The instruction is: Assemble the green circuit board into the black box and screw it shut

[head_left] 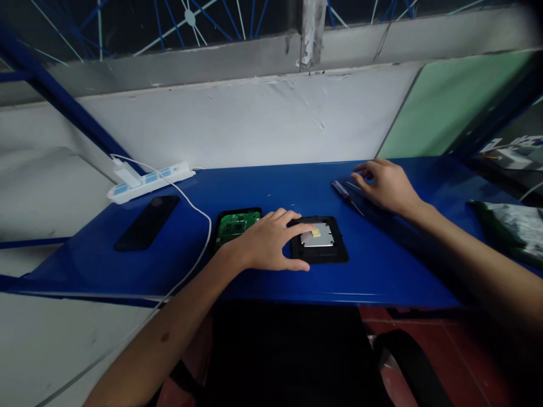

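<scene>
Black panel point(326, 255), long axis left-right, extends right from my nearer left hand point(271, 240), fingers spread; right hand point(388, 183) curls farther right, grip unreadable from here.

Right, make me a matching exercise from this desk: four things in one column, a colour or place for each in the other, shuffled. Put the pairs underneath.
1. Phone
2. Board
3. Screwdriver
4. Left hand

A. Lying near the right hand
B. Fingertip at the yellow pad
C. Lying near the power strip
D. Green

Pairs: 1-C, 2-D, 3-A, 4-B
</scene>
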Tool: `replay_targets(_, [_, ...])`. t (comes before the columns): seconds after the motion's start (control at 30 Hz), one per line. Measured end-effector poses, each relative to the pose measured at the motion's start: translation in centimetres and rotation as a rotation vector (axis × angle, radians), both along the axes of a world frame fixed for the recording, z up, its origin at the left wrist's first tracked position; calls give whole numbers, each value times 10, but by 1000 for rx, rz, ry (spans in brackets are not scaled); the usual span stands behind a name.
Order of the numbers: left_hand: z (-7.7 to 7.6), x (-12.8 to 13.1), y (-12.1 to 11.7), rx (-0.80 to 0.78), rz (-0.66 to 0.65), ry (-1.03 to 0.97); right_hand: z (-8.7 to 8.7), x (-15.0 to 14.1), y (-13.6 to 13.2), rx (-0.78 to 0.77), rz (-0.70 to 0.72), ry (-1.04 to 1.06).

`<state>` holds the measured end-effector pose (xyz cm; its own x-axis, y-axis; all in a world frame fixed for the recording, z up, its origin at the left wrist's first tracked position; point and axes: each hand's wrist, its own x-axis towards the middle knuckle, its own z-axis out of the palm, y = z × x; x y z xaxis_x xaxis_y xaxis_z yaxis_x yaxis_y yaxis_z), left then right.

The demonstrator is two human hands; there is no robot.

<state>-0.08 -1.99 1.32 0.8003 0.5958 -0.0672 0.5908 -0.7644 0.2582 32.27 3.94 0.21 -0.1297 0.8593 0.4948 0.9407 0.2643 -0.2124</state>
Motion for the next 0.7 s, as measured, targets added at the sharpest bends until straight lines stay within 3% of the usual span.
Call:
replay_targets(0.13, [-1, 18, -5, -4, -52, -12, -3, 6, -16, 28, 12, 80])
replay_targets(0.37, [-5, 70, -4, 83, -156, -29, 2, 0, -20, 68, 45, 222])
replay_targets(0.7, [-7, 100, -1, 151, -98, -41, 1, -2, -22, 63, 63, 195])
